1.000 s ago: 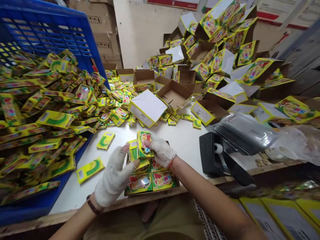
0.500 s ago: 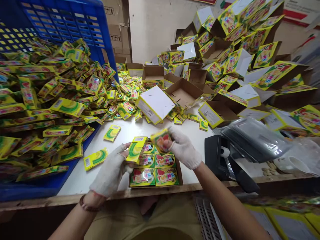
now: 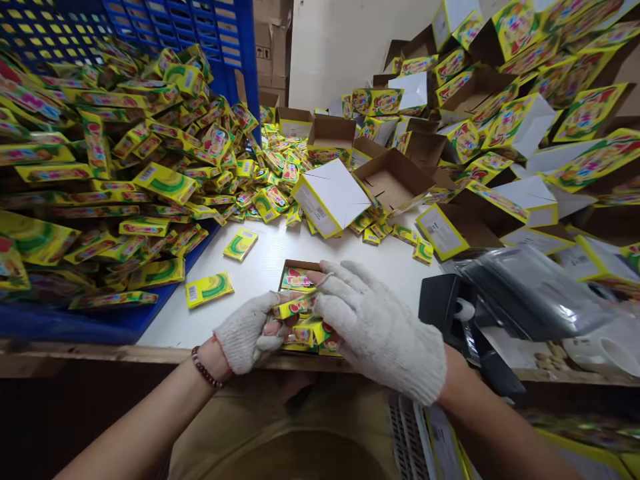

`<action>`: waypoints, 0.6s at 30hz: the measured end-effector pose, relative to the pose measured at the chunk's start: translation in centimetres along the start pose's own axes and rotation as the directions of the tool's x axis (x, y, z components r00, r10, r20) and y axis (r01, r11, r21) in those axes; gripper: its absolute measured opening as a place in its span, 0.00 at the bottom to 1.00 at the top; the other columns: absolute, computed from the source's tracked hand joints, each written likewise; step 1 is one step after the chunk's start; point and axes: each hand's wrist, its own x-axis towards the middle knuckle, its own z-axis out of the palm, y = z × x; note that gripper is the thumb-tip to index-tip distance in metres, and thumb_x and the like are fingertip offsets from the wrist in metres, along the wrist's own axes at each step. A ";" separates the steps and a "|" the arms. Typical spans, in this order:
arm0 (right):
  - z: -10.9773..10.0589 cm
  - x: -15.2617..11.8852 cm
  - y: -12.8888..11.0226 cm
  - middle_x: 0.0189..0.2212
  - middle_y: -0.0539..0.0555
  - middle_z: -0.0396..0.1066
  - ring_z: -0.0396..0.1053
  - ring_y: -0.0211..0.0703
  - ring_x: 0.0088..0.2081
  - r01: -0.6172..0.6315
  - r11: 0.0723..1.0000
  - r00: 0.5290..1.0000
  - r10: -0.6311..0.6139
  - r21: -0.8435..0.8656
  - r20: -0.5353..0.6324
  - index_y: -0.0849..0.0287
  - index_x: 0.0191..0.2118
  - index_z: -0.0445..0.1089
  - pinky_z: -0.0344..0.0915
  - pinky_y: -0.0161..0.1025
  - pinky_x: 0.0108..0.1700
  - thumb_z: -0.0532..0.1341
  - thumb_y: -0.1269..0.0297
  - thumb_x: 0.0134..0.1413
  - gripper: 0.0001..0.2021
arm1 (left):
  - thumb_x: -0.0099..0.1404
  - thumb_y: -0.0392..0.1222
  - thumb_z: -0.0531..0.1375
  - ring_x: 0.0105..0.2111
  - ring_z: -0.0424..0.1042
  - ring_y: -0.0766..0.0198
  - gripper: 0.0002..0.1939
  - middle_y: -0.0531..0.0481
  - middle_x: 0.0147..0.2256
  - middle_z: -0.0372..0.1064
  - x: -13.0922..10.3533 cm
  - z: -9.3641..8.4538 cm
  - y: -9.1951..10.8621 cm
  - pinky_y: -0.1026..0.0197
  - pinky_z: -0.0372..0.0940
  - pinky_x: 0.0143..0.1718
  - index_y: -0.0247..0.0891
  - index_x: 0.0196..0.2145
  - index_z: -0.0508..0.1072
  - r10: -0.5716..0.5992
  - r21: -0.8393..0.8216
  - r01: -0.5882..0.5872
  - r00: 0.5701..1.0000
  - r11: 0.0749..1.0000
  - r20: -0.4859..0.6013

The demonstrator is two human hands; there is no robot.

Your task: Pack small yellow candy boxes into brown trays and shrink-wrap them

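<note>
Both hands wear white knitted gloves with bare fingertips. Over the open cardboard display box (image 3: 286,267), my left hand (image 3: 250,331) is closed on a small yellow "Twins" box (image 3: 295,307), tilted between its fingers. My right hand (image 3: 380,323) reaches across the display box from the right, its fingers bent around another small yellow box (image 3: 309,331); its thumb is mostly hidden. Inside the display box, a flat small box (image 3: 296,278) with a watermelon picture shows at the back. The hands cover most of the other contents.
Left stands a blue crate (image 3: 240,40) heaped with small boxes. Two loose boxes, a nearer one (image 3: 209,289) and a farther one (image 3: 241,244), lie on the white table (image 3: 260,273). Display boxes (image 3: 333,197) pile up behind. A black tape dispenser (image 3: 440,300) and clear plastic trays (image 3: 535,290) sit right.
My right hand has come down and left with its small box, over the display box. My left hand's box has tilted and moved in over the display box. The view has shifted left.
</note>
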 end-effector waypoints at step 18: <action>6.1 0.1 3.3 0.46 0.59 0.71 0.68 0.47 0.45 -0.354 0.924 0.897 0.292 0.143 0.332 0.59 0.55 0.67 0.63 0.42 0.46 0.56 0.67 0.64 0.15 | 0.62 0.64 0.56 0.62 0.62 0.49 0.36 0.41 0.61 0.65 3.6 -3.6 -6.3 0.48 0.59 0.64 0.36 0.59 0.68 0.746 0.501 -0.564 0.587 0.656 -0.315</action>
